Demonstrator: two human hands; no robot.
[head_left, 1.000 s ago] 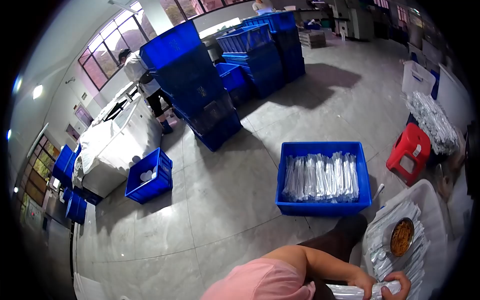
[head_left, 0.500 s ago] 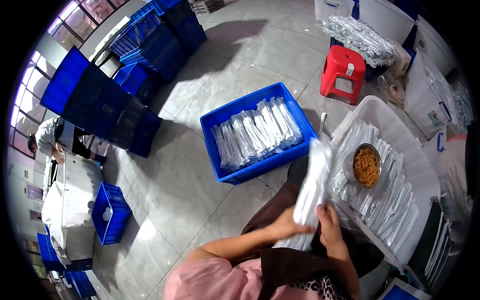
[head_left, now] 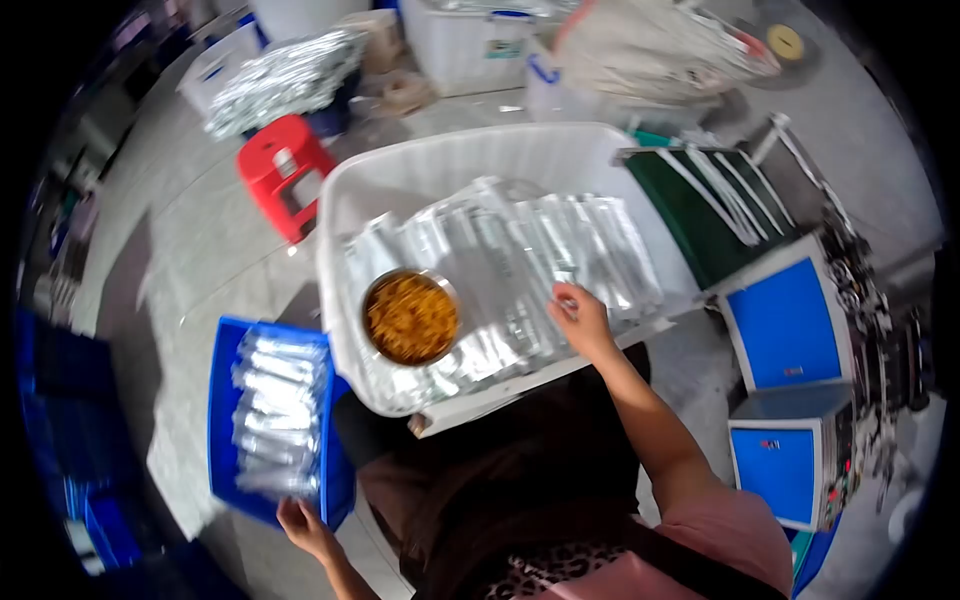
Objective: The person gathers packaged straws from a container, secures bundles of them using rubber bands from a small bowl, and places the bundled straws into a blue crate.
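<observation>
My right hand (head_left: 580,320) is over the white tub (head_left: 335,260), fingers curled in against the silver packets (head_left: 480,260) there. What they pinch, if anything, is too small and blurred to make out. My left hand (head_left: 308,530) is low at the near end of the blue crate (head_left: 216,420), beside the nearest of the silver bundles (head_left: 275,405) lying in it. Its fingers look loosely parted, with nothing visible held. A metal bowl of orange-yellow rubber bands (head_left: 410,318) rests on the packets at the tub's left.
A red stool (head_left: 282,165) stands beyond the crate. Behind it is a heap of silver packets (head_left: 290,80). To the right are a dark green belt (head_left: 700,215) with white strips and a machine with blue panels (head_left: 785,325). A big pale sack (head_left: 650,50) lies at the back.
My view has swung right toward the tub. The silver bundle both hands held is no longer in them. My hands have separated, the left to the crate, the right to the tub's packets.
</observation>
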